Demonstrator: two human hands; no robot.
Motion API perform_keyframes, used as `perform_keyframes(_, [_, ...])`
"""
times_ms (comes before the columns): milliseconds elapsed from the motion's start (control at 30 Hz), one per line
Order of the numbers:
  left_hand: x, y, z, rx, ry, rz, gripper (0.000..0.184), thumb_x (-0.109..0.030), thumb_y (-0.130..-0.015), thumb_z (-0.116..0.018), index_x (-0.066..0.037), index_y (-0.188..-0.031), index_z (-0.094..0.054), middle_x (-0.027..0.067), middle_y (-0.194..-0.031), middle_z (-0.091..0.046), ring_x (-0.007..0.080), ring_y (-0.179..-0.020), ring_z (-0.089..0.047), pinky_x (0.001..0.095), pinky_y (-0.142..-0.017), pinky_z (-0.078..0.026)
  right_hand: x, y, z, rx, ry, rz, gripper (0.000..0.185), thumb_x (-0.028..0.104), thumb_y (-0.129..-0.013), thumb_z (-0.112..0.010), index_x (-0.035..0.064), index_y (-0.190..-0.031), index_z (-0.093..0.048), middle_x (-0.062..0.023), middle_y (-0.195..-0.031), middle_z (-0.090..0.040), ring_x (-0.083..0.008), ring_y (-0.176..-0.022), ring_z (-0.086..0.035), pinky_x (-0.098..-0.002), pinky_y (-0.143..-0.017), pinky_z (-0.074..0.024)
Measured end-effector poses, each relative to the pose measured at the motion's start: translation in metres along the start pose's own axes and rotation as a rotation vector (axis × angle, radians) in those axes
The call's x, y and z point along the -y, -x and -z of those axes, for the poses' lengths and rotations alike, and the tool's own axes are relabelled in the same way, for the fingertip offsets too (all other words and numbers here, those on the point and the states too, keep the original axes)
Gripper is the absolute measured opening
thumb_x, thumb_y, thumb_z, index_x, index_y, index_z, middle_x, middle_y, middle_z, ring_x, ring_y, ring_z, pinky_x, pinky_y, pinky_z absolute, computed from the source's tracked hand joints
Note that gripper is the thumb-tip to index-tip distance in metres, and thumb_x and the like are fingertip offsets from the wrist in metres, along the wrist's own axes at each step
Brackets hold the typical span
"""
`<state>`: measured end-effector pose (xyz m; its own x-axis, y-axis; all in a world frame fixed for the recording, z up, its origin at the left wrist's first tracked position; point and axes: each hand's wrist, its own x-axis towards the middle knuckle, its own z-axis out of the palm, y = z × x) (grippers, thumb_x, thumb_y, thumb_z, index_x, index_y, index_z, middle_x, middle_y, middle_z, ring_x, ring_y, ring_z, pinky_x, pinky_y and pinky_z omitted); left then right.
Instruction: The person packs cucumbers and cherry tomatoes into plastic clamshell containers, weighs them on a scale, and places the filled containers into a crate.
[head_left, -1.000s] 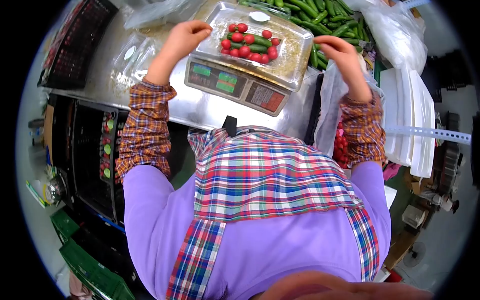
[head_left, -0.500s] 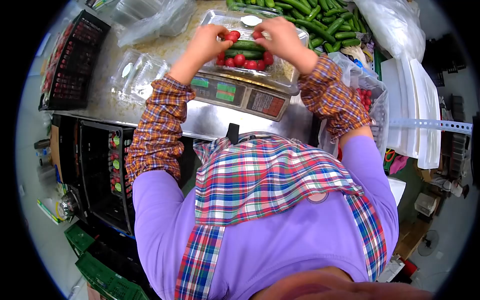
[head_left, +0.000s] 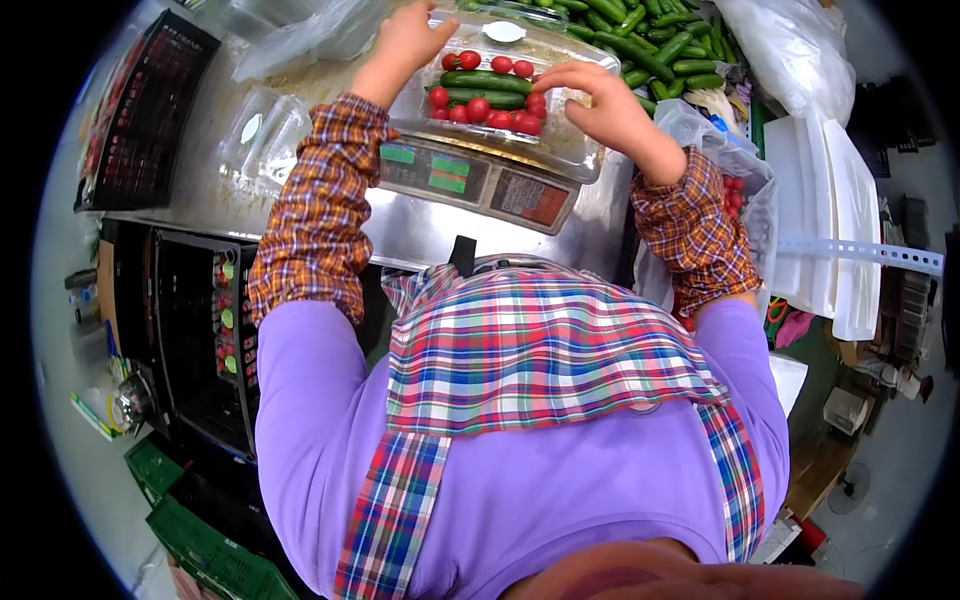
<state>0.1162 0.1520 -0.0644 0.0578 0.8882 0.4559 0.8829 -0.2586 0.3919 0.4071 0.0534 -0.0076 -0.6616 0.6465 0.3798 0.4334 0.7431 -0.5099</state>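
A clear plastic clamshell box (head_left: 575,160) lies unfolded on the digital scale (head_left: 480,188). Inside it, two cucumbers (head_left: 487,81) lie between rows of cherry tomatoes (head_left: 500,119). My left hand (head_left: 408,42) is beside the far left of the box, near the lid with its white label (head_left: 504,32); thumb and fingers are apart and I see nothing in them. Over the right side of the box, my right hand (head_left: 600,105) has its fingers stretched out, the tips close to the tomatoes. Whether those tips touch a tomato I cannot tell.
Cucumbers (head_left: 650,50) are heaped at the far right. A plastic-lined container holds more tomatoes (head_left: 733,195). Clear boxes (head_left: 262,140) lie on the left of the metal table (head_left: 215,185), near a black crate (head_left: 150,110). Another black crate (head_left: 200,340) stands below.
My left hand has moved away from the tomatoes, up and left to the lid's side. The right hand has drawn back to the right, leaving tomatoes behind the cucumbers in view.
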Motion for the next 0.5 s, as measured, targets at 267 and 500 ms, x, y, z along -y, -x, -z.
perform_keyframes(267, [0.042,-0.016,0.03,0.207,0.195,0.206,0.046,-0.038,-0.081,-0.06,0.002,-0.103,-0.062,0.0228,-0.095,-0.064,0.0331,-0.089,-0.063,0.041,-0.08,-0.048,-0.027,0.033,0.039,-0.192,-0.118,-0.301,0.033,0.004,-0.077,-0.059,0.0086,-0.11,-0.063,-0.0058,-0.108,-0.061,-0.0179,-0.104,-0.056,-0.031,-0.09,-0.0435])
perform_keyframes(500, [0.036,-0.029,0.057,0.452,0.413,0.463,0.047,-0.04,-0.085,-0.057,-0.001,-0.111,-0.059,0.0134,-0.1,-0.065,0.0236,-0.084,-0.062,0.0331,-0.074,-0.049,-0.008,0.073,0.101,-0.466,-0.332,-0.444,0.028,0.004,-0.085,-0.059,0.0005,-0.113,-0.06,-0.0034,-0.102,-0.061,-0.0101,-0.094,-0.056,-0.023,-0.083,-0.0442])
